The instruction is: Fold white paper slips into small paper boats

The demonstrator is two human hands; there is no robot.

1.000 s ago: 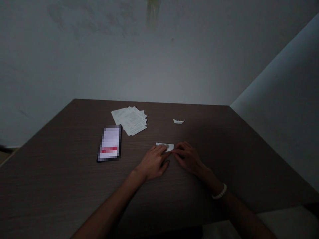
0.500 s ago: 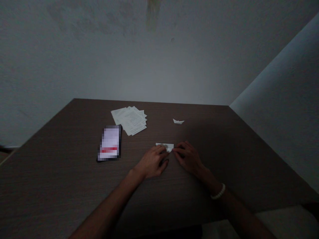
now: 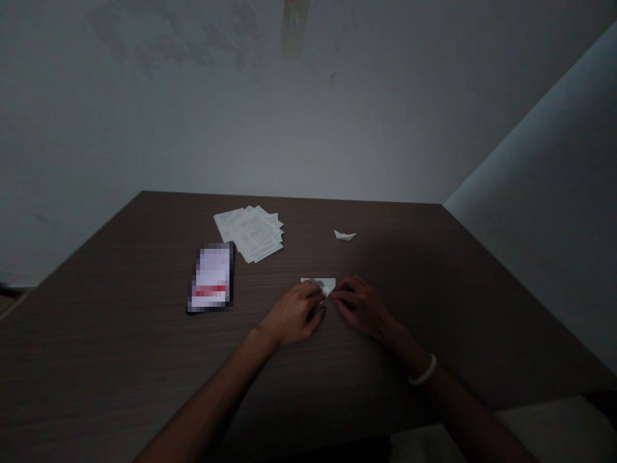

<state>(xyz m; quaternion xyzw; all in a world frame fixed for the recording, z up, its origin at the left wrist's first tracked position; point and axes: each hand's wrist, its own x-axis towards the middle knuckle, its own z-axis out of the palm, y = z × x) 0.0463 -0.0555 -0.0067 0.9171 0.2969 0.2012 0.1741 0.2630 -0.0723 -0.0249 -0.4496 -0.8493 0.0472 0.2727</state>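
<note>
A small folded white paper [image 3: 319,284] lies flat on the dark wooden table [image 3: 120,360], near its middle. My left hand [image 3: 293,315] rests on the table with its fingertips curled onto the paper's near left edge. My right hand [image 3: 362,307], a pale bead bracelet at its wrist, meets it from the right, fingertips pinched on the paper's near right corner. The near part of the paper is hidden under the fingers.
A fanned stack of printed white sheets [image 3: 250,232] lies at the back left. A phone [image 3: 212,278] with a lit screen sits beside it. A tiny white paper boat [image 3: 344,235] stands further back. Walls close the table at the back and right.
Both hands have stayed on the folded paper. The fingertips have drawn slightly closer together over its near edge, and less of the paper shows.
</note>
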